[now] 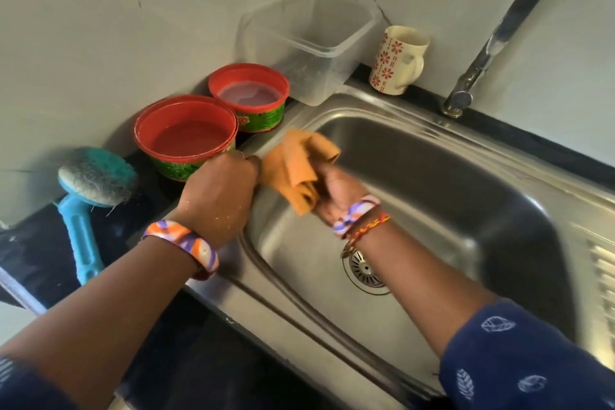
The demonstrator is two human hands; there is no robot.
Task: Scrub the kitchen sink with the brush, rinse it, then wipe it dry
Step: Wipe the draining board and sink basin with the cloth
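Note:
A stainless steel sink [432, 176] fills the right half of the view, with its drain [364, 271] near the front. An orange cloth [296, 163] hangs crumpled over the sink's left inner wall. My right hand [336, 191] grips the cloth from below, inside the basin. My left hand [221, 196] rests curled on the sink's left rim and pinches the cloth's near edge. A blue-handled brush [90, 196] with a teal scrub head lies on the dark counter to the left, apart from both hands.
Two red-rimmed green tubs [186, 135] [249, 96] holding liquid stand left of the sink against the marble wall. A clear plastic container [309, 46] and a flowered mug [397, 60] stand behind the rim. The chrome tap [492, 40] rises at the back right.

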